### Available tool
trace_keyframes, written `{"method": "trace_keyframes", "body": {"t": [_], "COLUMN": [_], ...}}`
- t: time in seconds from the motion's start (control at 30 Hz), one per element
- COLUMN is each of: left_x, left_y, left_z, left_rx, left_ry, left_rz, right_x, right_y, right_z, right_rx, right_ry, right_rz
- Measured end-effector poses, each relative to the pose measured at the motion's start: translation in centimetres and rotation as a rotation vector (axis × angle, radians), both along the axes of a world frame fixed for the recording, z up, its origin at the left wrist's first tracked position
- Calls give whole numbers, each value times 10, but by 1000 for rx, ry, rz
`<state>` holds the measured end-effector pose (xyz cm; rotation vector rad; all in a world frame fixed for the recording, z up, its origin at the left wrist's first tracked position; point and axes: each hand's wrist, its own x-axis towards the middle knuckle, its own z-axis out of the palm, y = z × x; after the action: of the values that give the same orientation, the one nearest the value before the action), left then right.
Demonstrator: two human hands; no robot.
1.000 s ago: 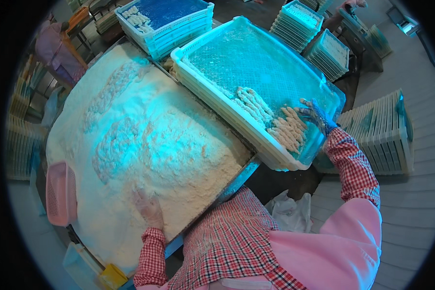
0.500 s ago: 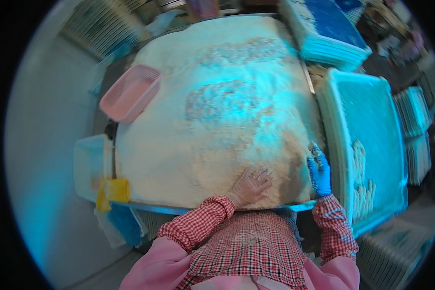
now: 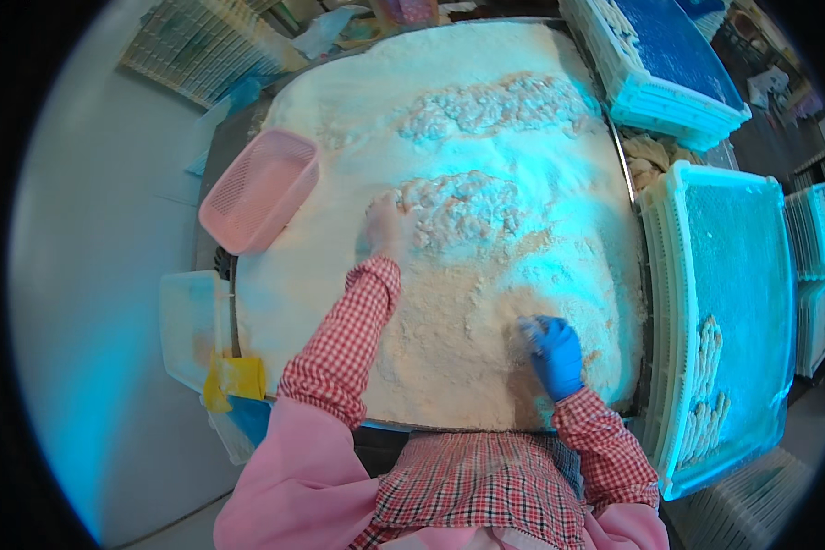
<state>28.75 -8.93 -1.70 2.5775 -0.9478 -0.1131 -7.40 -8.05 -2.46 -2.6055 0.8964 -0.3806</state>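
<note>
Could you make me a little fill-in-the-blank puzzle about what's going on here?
1. The right hand wears a ____ glove.
2. The plastic basket by the pale powder is coloured ____.
3. The hand at the edge of the nearer lumpy pile is the person's ____ one.
4. The nearest large tray stands to the powder's ____.

Missing words: blue; pink; left; right.

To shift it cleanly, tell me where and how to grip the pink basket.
Pinch the long right rim of the pink basket, probably best from the powder side with the left hand: its open top exposes that edge, which faces the hand.
</note>
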Motion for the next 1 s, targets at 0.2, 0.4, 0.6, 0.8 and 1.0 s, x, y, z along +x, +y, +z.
{"method": "trace_keyframes", "body": {"t": [0.2,0.4,0.6,0.8,1.0], "left_x": [-27,-66,-121,-125,-154], "left_y": [23,114,137,121,127], "left_z": [6,30,-4,35,22], "left_rx": [-242,-173,84,-420,119], "left_ry": [224,-52,102,1071,148], "left_rz": [-399,-951,-339,81,-500], "right_x": [-23,-9,22,1,13], "right_y": [-45,-49,-25,-25,42], "right_z": [36,35,18,48,17], "right_rx": [219,88,441,-45,284], "right_ry": [-237,-295,-548,-202,-124], "right_rz": [-399,-303,-313,-208,-10]}}
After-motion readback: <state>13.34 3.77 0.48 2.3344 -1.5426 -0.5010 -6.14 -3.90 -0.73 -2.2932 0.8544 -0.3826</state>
